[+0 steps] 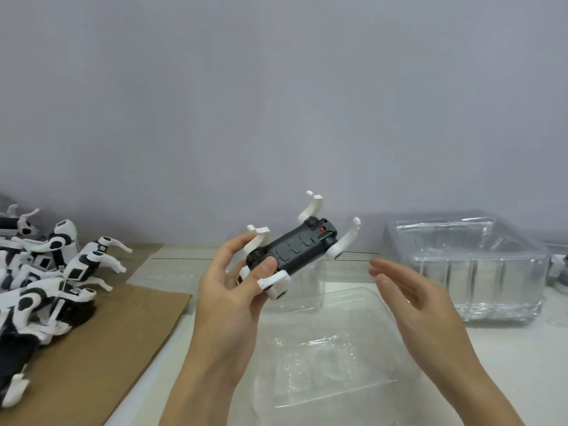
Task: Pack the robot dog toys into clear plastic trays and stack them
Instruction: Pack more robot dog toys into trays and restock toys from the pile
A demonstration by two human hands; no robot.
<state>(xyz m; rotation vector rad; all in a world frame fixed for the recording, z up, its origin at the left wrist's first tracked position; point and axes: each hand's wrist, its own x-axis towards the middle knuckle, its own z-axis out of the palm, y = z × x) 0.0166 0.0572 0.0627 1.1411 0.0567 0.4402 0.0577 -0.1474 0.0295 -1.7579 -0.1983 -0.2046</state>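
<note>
My left hand grips a black-and-white robot dog toy, held belly up in the air with its white legs pointing upward. The thumb presses its dark underside and the fingers curl round the near end. My right hand hovers to the right of the toy with straight fingers, holding nothing and not touching it. Below both hands a clear plastic tray lies on the table with no toy in it.
A pile of several robot dog toys lies on brown cardboard at the left. A stack of clear trays stands at the back right. A grey wall rises behind the white table.
</note>
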